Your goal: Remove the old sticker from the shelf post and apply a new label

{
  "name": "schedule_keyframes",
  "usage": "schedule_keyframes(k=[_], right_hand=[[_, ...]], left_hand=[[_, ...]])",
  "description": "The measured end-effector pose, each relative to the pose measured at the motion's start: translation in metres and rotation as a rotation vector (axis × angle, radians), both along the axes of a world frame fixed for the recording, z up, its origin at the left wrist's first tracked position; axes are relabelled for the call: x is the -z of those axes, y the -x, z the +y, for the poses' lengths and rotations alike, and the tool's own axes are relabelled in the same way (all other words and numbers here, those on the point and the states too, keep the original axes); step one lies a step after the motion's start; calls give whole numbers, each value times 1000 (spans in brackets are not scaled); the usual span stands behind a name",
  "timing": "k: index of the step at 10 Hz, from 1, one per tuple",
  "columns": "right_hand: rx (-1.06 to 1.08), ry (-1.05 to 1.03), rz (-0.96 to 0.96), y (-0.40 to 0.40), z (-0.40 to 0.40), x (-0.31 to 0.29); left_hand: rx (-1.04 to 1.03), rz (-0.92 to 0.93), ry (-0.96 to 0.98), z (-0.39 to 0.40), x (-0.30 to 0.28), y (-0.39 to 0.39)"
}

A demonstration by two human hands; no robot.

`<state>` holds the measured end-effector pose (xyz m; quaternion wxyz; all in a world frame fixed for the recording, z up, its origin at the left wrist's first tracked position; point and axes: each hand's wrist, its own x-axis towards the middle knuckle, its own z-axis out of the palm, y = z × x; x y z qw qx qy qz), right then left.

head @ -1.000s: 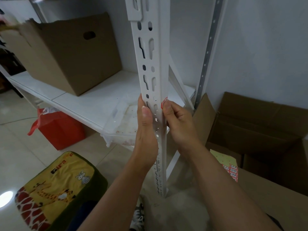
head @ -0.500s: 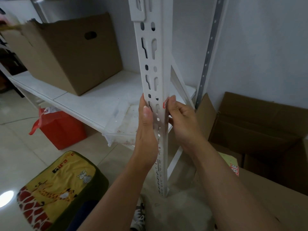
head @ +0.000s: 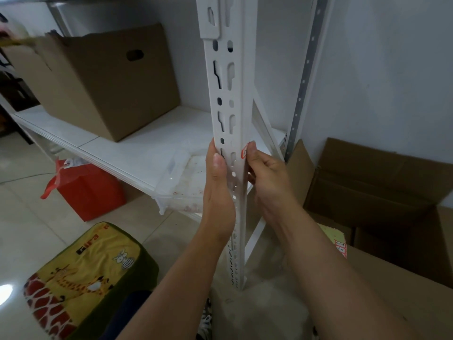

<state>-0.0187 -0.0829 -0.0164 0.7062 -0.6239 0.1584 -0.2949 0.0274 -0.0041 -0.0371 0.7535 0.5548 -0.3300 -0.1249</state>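
The post (head: 231, 99) is a white slotted upright at the front corner of the shelf (head: 137, 143). The left hand (head: 218, 190) grips the post's left edge, thumb lying up along the slotted face, fingers wrapped behind and out of sight. The right hand (head: 266, 177) is against the post's right edge; its fingers are curled, and one fingertip presses on the sticker (head: 245, 151). The sticker is red and white and sits on the post's right corner, just above the left thumb; it appears partly lifted, but the view is too small to confirm.

A brown box (head: 103, 79) stands on the shelf to the left, well apart from the post. A clear tray (head: 181, 173) lies on the shelf just behind the left hand. An open carton (head: 382, 182) stands on the floor to the right, with a label sheet (head: 339, 244) showing near the right forearm.
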Motion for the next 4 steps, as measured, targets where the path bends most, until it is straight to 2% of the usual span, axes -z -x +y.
schedule_keyframes(k=[2,3,4], right_hand=[[10,-36,39,0,1,-1],[75,34,85,3,0,-3],[292,46,146,12,-7,2]], left_hand=[[-8,-30,-19,4,-2,0],[-117,-116,-57,1,4,9],[-380,-383,-84,2,8,30]])
